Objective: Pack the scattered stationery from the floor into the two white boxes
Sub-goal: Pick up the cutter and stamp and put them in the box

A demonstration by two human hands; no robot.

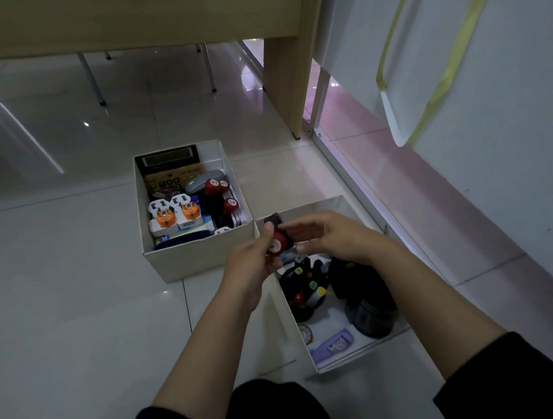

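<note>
Underfoot, glossy pale floor tiles [79, 286] run beneath a wooden desk [127, 17] and beside a white wall [506, 130]. Two white boxes sit close together: the far box [187, 260] holds a calculator [169, 167], two orange-and-white plugs [175, 215] and three red stamps [217, 185]; the near box [291, 318] holds markers [312, 286]. Over its rim, left hand [255, 259] and right hand [331, 235] both pinch one red-and-black stamp [278, 238].

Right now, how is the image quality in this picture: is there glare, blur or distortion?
In the head view, the glossy white tiled floor shows bright streaks and spots of glare; the light is dim; the wide lens bends the straight edges of the beige wooden desk; the small red and black object held by both hands is blurred, so it cannot be identified.
</note>
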